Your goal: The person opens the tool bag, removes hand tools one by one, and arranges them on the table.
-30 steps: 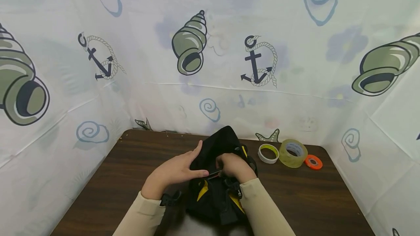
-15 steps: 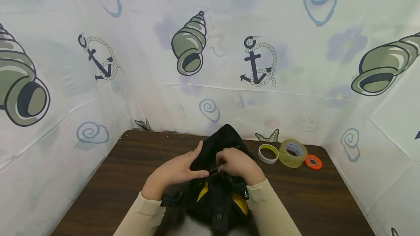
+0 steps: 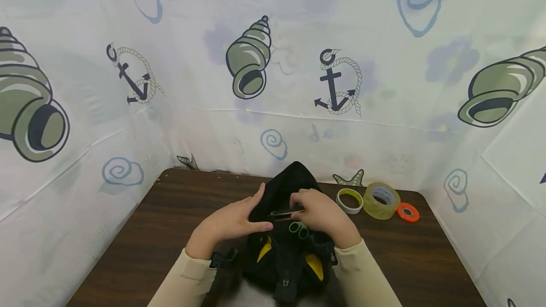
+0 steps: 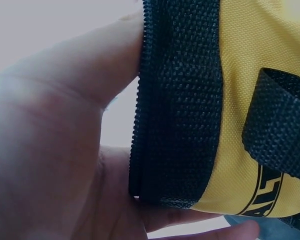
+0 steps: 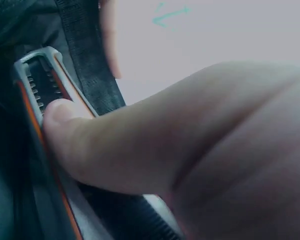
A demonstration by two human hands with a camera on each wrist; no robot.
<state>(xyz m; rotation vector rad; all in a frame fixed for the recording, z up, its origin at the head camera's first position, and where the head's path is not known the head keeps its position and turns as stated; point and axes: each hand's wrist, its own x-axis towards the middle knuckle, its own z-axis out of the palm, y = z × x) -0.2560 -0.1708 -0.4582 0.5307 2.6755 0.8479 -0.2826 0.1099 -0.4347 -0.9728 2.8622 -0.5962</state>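
Observation:
A black and yellow fabric bag [image 3: 283, 259] sits on the table with its zippered mouth spread. At its left end is my left hand [image 3: 228, 226], thumb and forefinger straight and wide apart along the mouth. In the left wrist view, the bag's zipper edge [image 4: 140, 115] lies against this hand. Over the mouth my right hand [image 3: 322, 212] pinches a grey and orange utility knife [image 5: 65, 85], its thumb near the toothed slot. Green-handled scissors [image 3: 298, 229] show in the mouth just below the right hand. The bag's deeper contents are hidden.
On the brown table [image 3: 179, 212], at the back right, are a white tape roll [image 3: 356, 209], a wide clear yellowish tape roll [image 3: 377, 210] and a small orange roll [image 3: 403, 212]. A shell-printed cloth [image 3: 294, 136] hangs behind and at both sides.
My right hand has drawn back to the right from inside the bag, and the utility knife now shows in its fingers. The scissors' handles have come into view. My left hand stays in place.

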